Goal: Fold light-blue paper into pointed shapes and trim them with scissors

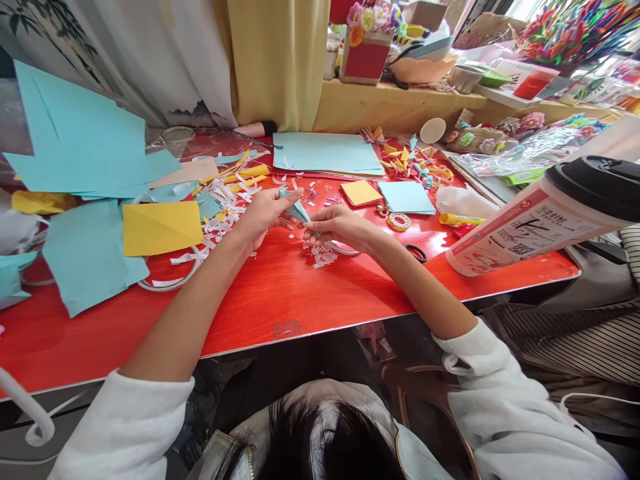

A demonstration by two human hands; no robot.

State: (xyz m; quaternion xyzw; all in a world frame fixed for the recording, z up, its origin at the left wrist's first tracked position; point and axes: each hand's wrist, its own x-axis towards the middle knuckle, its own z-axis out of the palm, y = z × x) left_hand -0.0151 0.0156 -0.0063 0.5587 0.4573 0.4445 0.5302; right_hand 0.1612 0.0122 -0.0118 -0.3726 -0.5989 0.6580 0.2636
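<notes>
Between my two hands is a small folded piece of light blue paper point(299, 211), held above the red table point(310, 293). The fingers of my left hand point(267, 215) pinch its upper left part. My right hand point(336, 225) grips its lower right end with the fingertips. Under and around my hands lie shredded white paper scraps point(323, 255). To the right are a stack of yellow paper squares point(361, 193) and a stack of light blue squares point(407, 197). One black scissor handle point(416, 253) shows beside my right forearm; the rest is hidden.
Large blue sheets point(80, 133) and a yellow sheet point(162, 228) lie at the left, near a roll of tape point(170, 283). A tall lidded cup point(540, 217) stands at the right edge. Folded paper pieces point(400, 160) lie behind, below a crowded sill point(400, 100).
</notes>
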